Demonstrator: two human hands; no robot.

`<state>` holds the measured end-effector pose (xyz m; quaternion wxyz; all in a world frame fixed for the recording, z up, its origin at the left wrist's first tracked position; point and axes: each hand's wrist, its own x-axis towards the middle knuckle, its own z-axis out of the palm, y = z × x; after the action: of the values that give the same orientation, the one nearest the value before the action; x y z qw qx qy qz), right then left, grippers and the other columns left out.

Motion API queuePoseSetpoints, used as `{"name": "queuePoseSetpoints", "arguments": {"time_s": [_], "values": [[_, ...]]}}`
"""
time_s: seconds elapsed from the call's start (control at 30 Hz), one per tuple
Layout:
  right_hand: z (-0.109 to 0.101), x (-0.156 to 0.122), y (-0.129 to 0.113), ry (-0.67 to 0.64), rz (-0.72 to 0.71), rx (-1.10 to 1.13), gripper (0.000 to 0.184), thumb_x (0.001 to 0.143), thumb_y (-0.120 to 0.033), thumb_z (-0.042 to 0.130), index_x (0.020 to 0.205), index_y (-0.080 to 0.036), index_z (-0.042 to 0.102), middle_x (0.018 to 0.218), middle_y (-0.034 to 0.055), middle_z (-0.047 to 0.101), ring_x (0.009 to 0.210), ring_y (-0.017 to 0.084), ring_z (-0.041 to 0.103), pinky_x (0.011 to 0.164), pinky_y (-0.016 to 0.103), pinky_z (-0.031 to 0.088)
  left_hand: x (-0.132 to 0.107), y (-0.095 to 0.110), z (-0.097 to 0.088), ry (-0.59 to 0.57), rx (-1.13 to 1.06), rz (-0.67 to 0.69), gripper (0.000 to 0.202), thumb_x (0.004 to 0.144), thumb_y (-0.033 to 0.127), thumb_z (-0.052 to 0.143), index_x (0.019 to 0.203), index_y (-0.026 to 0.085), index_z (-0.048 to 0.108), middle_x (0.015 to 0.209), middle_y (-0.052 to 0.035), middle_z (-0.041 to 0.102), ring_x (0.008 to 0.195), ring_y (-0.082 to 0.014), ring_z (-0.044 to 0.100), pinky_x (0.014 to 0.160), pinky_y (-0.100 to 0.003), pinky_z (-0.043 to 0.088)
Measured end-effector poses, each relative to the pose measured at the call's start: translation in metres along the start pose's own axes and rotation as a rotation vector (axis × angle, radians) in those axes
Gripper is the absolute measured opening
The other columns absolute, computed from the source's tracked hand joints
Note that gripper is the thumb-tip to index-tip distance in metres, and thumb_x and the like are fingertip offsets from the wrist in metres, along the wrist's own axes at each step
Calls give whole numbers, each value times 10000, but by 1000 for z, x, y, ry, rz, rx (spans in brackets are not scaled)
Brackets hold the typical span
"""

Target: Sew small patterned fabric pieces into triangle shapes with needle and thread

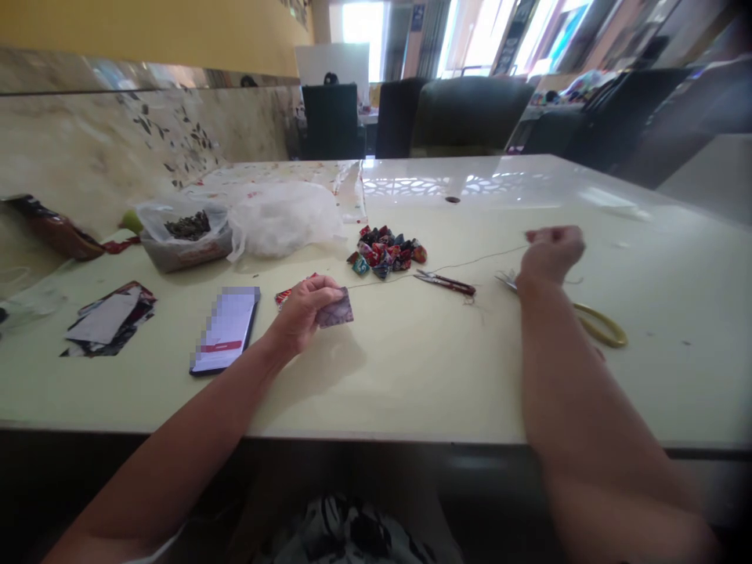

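My left hand (304, 310) is closed on a small folded purple-grey paper piece (335, 311), just above the pale table (411, 368). A thin thread (464, 262) runs taut from that piece across the table to my right hand (549, 252), whose fingers are pinched on its far end, probably on a needle too small to see. Between my hands lie small red-handled snips (445, 282). A heap of several folded colourful paper pieces (385, 251) sits behind the thread.
A phone (226, 329) lies left of my left hand, with cut paper scraps (110, 317) farther left. A plastic tub of dark bits (186, 235) and a white plastic bag (285, 218) stand at the back left. Yellow-handled scissors (599, 323) lie by my right forearm. Dark chairs (470, 116) stand beyond.
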<state>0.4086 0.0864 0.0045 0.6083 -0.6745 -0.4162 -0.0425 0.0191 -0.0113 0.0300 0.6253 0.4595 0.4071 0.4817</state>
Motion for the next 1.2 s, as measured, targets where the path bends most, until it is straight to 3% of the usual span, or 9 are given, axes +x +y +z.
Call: {"name": "queuePoseSetpoints", "arguments": {"time_s": [0.07,0.13,0.17,0.3,0.4,0.57,0.7,0.93,1.2], "values": [[10,-13,-20,-110,15,32,63,868,-152,507,841,-199,474,815,72,600,730,165,579,700,341,454,1,-2,0,44,41,29,182,628,245,781,662,155,627,604,24,568,515,-67,487,478,-197,367],[19,-36,-48,-242,-21,54,160,772,-222,705,862,-176,581,842,40,634,741,154,583,726,327,463,2,-6,-1,79,93,70,188,660,272,792,704,152,655,656,-4,635,560,-87,537,516,-213,405],[22,-51,-64,-333,-55,74,173,751,-239,733,869,-171,627,865,36,655,739,150,589,738,326,469,3,-7,-1,87,113,91,192,675,284,795,720,150,665,677,-14,656,579,-95,553,539,-221,423],[21,-121,-122,-1032,-115,368,238,859,-393,657,900,-166,718,919,61,706,854,175,629,819,332,481,3,-10,-2,90,163,155,212,708,321,797,745,147,681,716,-32,689,622,-116,581,601,-250,461],[16,-160,-146,-1295,-23,550,285,842,-433,681,941,-167,708,947,52,707,868,159,633,810,299,485,1,-9,0,73,215,192,216,723,332,786,739,144,680,709,-25,673,640,-119,575,622,-255,463],[15,-172,-147,-1357,202,661,269,836,-425,649,897,-164,663,685,-21,572,550,70,463,516,222,361,-1,-7,1,29,240,175,214,739,337,766,727,146,670,693,-11,640,630,-107,543,598,-241,431],[14,-167,-146,-1389,282,688,241,776,-399,677,742,-173,601,592,-57,440,482,56,391,451,213,318,1,-8,0,-5,151,106,197,720,315,771,718,152,661,696,-4,637,623,-98,538,595,-230,422],[12,-175,-153,-1235,198,694,237,801,-388,632,710,-185,552,611,-48,449,519,72,421,499,234,401,0,-9,2,7,81,148,180,718,295,775,702,159,658,690,1,641,609,-98,542,595,-235,427],[18,-173,-144,-1268,48,643,197,795,-352,626,745,-170,571,683,-23,529,645,96,465,629,249,384,-2,-7,2,88,183,195,233,767,365,754,755,142,689,711,-8,650,648,-113,580,640,-244,484]]}}
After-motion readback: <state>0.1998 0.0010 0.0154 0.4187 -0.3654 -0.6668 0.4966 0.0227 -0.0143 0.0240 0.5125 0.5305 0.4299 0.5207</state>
